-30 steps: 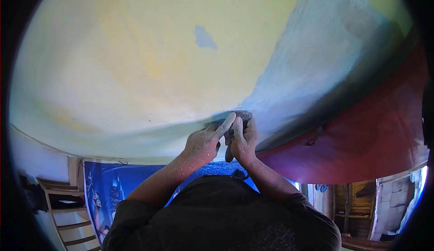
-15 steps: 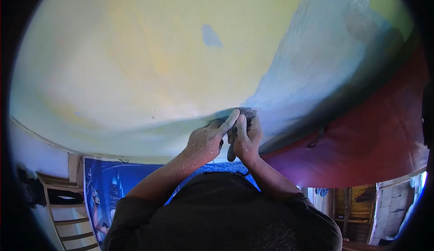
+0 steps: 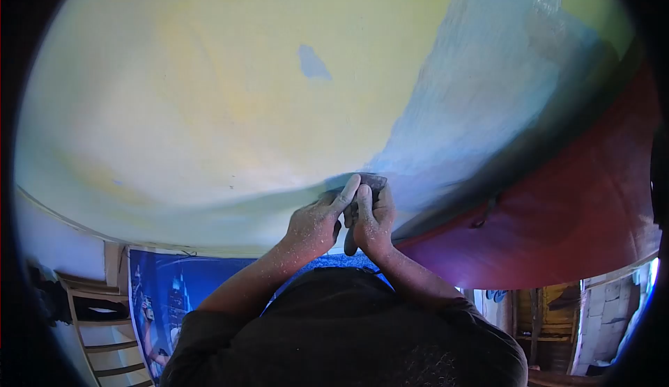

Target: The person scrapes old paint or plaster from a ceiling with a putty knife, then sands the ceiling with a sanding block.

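Observation:
Both my hands are raised against a painted ceiling (image 3: 209, 108) overhead. My left hand (image 3: 312, 223) and my right hand (image 3: 373, 225) press together on one small dark grey sanding pad (image 3: 373, 180), held flat on the surface where the yellow paint meets a pale blue-white scuffed band (image 3: 488, 87). My left forefinger lies across the pad's near edge. White dust speckles both hands and forearms. Most of the pad is hidden under my fingers.
A small blue bare patch (image 3: 312, 63) shows in the yellow paint. A red ceiling section (image 3: 578, 213) lies to the right. Below are a blue poster (image 3: 164, 289), wooden shelves (image 3: 104, 338) at the left, and a wooden frame (image 3: 550, 324) at the right.
My hands and the pad slid a little to the right along the ceiling, then came back left to nearly where they were a second ago.

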### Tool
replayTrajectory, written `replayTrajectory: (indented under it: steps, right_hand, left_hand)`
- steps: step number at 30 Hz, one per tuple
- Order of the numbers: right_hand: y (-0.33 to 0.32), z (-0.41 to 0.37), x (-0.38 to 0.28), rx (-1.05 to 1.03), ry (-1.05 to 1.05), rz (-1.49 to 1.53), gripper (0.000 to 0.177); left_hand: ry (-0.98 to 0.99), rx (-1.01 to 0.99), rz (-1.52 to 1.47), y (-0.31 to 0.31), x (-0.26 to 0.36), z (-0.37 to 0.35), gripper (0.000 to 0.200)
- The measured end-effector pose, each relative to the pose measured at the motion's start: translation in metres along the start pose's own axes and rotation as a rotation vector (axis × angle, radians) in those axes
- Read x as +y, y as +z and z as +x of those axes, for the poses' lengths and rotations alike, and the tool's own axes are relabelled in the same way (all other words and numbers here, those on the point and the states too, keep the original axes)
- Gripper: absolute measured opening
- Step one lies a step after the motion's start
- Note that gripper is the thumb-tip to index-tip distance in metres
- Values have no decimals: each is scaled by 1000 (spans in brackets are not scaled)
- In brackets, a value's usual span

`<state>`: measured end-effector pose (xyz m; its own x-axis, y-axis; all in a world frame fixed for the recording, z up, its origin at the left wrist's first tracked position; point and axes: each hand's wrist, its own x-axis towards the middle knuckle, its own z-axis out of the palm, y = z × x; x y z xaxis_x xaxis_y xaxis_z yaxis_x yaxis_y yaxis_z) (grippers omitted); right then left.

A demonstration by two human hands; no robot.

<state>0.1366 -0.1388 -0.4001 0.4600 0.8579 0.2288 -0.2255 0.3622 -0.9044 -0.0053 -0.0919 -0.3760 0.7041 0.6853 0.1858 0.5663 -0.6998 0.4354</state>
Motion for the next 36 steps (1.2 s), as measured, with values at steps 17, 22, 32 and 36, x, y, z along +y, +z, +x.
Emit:
replayTrajectory:
  steps: [17,22,32,36]
  right_hand:
    - [-1,2,-3,-3,5,34,24]
    - [-5,4,5,16,-14,-72,25]
    - [-3,6,-2,10,-37,-69,21]
    - [-3,6,-9,-4,47,-78,20]
  left_hand:
    - [82,83,-37,-2,3,-5,106]
    - [-7,37,-109,10,2,-9,104]
    - [20,36,-78,8,3,-6,108]
    - [58,66,-74,9,0,-9,107]
